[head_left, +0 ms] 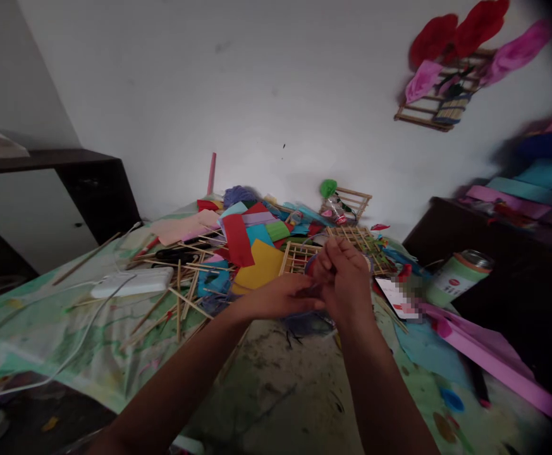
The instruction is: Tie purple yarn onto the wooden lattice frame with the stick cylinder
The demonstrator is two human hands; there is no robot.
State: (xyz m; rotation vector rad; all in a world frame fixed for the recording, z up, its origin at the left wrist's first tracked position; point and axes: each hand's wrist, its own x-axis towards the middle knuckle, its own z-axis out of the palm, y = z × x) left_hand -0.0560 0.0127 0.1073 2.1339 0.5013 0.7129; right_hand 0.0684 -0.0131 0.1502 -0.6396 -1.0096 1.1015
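Observation:
My left hand point(285, 296) reaches in from the lower left, its fingers bent toward my other hand over the middle of the table. My right hand point(344, 278) is raised beside it with its fingers curled together. The two hands meet or nearly meet, and whatever is between them is too small or hidden to make out. Just behind them lies a small wooden stick lattice point(297, 258), partly covered by my hands. A second lattice point(354, 240) lies behind my right hand. Dark bluish material point(306, 323) shows beneath my hands.
Coloured paper point(259, 265) and thin wooden sticks point(188, 284) are heaped left of centre. A white power strip point(133, 282) with cables lies at the left. On the right are a phone point(394, 296), a green cup point(458, 278) and a pink paper roll point(498, 366).

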